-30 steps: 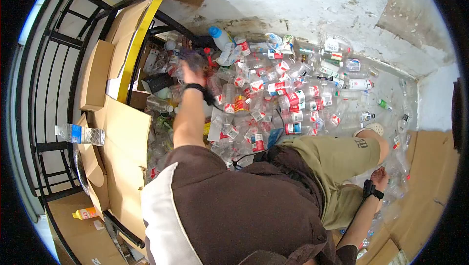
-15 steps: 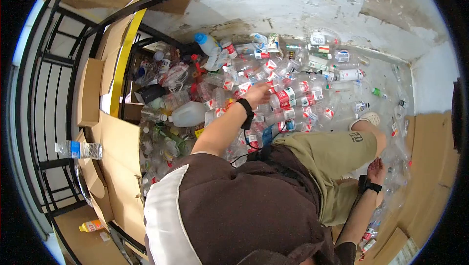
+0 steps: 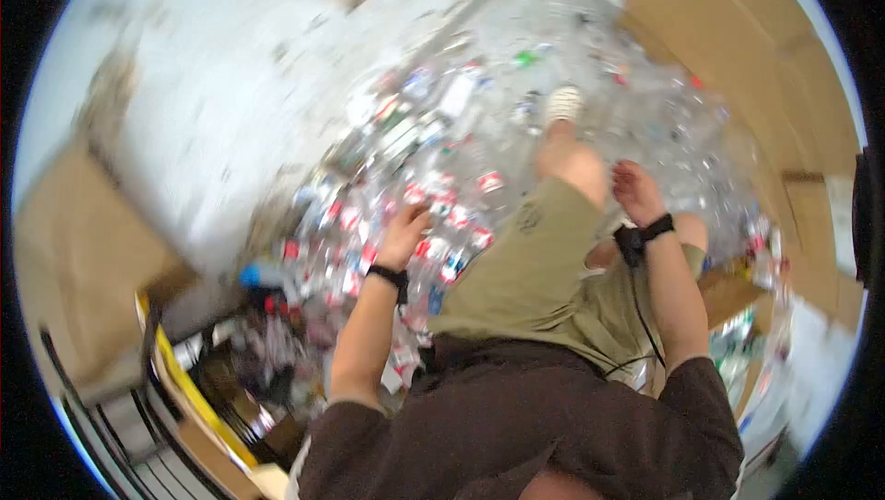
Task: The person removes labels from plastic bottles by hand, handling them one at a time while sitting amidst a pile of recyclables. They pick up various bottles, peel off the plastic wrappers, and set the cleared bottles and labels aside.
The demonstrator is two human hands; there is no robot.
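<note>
My left hand (image 3: 406,231) is over the pile of clear plastic bottles with red-and-white labels (image 3: 442,196). Its fingers are a little apart and blurred, and no object shows in them. Off to the right, my right hand (image 3: 636,188) hangs beside my raised knee, its fingers loosely bent but apart, with nothing visible in it. Each wrist wears a black band. Clear bottles (image 3: 682,131) lie scattered on the floor beyond my right hand. A blue-capped container (image 3: 263,274) is at the pile's left end.
Cardboard sheets (image 3: 747,48) line the right side. A stained white wall (image 3: 212,67) rises at the upper left. At the lower left are a black metal frame (image 3: 138,417) and a yellow-edged cardboard box (image 3: 198,394). My shoe (image 3: 564,104) rests on the floor.
The view has swung to the right, so the wall and pile appear rotated and blurred. My right hand has come up from beside my leg to near the knee. My left hand remains over the bottles.
</note>
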